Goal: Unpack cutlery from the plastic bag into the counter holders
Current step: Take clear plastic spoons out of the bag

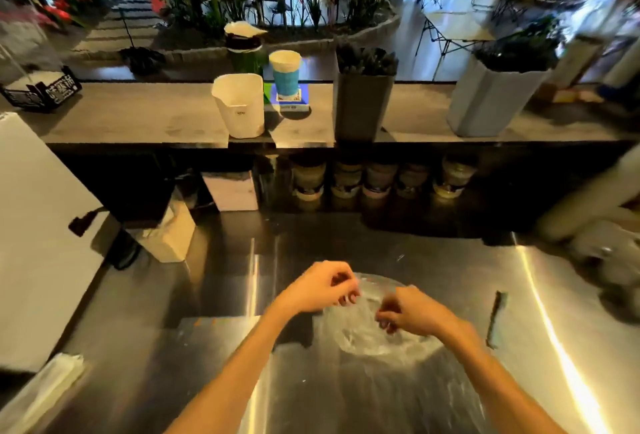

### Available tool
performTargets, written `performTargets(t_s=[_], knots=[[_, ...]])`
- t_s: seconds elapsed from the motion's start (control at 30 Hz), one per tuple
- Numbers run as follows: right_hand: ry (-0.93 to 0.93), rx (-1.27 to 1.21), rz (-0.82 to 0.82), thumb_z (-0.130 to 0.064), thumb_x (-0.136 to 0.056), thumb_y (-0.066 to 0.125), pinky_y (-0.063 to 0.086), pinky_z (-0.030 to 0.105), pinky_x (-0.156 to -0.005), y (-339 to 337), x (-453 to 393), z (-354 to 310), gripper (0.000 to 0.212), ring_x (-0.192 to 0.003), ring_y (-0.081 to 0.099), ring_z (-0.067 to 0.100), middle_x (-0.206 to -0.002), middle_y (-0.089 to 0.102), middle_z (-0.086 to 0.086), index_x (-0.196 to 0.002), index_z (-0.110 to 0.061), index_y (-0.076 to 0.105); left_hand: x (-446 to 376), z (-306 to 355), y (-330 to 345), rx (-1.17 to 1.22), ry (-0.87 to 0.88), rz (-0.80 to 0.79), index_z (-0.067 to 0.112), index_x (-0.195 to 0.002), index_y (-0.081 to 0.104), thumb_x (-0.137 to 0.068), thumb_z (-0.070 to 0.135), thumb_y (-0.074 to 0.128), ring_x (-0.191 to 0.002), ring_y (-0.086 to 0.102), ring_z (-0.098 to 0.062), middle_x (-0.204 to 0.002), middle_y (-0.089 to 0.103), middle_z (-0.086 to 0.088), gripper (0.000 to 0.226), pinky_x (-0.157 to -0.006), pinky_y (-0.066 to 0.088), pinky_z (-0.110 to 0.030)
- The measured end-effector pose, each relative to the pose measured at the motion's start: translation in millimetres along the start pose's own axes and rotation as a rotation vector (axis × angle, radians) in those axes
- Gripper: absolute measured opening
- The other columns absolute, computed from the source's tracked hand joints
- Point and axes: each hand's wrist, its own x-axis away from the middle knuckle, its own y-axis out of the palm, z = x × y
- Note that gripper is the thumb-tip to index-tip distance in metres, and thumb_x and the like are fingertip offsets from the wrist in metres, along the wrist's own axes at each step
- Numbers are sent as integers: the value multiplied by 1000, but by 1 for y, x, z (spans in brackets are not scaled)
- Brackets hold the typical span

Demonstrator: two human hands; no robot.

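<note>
A clear plastic bag (367, 333) lies on the steel worktop (450, 295) in front of me. My left hand (322, 286) pinches its far edge with curled fingers. My right hand (412, 312) pinches the bag's film a little nearer and to the right. What the bag holds is too blurred to tell. On the raised counter stand a white holder (239, 105), a dark grey holder (362, 101) filled with dark cutlery, and a pale grey holder (491, 94) also filled with dark pieces.
A single dark wrapped utensil (496, 317) lies on the worktop right of my hands. A blue and white cup (285, 73) stands behind the white holder. Jars line the shelf under the counter. A white box (38, 226) sits at the left.
</note>
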Motion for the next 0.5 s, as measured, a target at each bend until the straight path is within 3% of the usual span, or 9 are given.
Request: performTargets(t_s=[0.07,0.1,0.2,0.27,0.33,0.4,0.5], knots=[[58,183,83,-27,-94,58,52,32,-95,32,0,27,25,-110,68,18,-114,74,0,-118,-27,68,-5,-20,42,-232,31,-161,13,-104,72,-102,21,52,-92,68,-15,-102,73,-4,21,-81,56,-36],[85,160,130,-25,-96,56,48,33,-99,40,0,35,36,-118,63,22,-124,69,3,-131,-21,61,-7,-25,59,-323,16,-200,15,-111,70,-104,20,49,-101,65,-18,-111,70,-4,23,-89,53,-40],[124,32,290,-27,-96,60,49,34,-103,47,0,46,55,-119,62,21,-132,63,3,-148,-18,44,-19,-33,92,-502,-19,-182,18,-133,57,-103,17,44,-121,57,-26,-134,60,-6,33,-102,46,-42],[92,3,397,-30,-95,63,54,32,-95,47,-2,53,59,-109,64,15,-123,67,-2,-149,-23,42,-28,-36,105,-674,-40,-181,21,-144,48,-104,22,45,-130,51,-30,-145,52,-6,40,-110,41,-44],[30,64,472,-30,-94,63,54,32,-93,46,-7,56,55,-107,65,15,-119,69,-4,-146,-24,46,-34,-46,108,-919,-90,-217,24,-153,37,-105,28,43,-143,36,-32,-155,43,-5,49,-120,20,-49],[-14,115,480,-29,-93,64,52,34,-96,42,-9,62,48,-111,64,18,-119,70,-3,-139,-24,54,-40,-51,109,-1100,-158,-268,21,-152,40,-103,32,44,-146,29,-37,-151,47,-10,50,-121,9,-54],[-56,176,399,-26,-92,65,51,36,-96,35,-9,68,35,-110,65,20,-117,70,-2,-127,-24,62,-42,-51,107,-1114,-246,-206,9,-144,46,-99,31,51,-140,40,-34,-146,50,-15,50,-119,22,-49]])
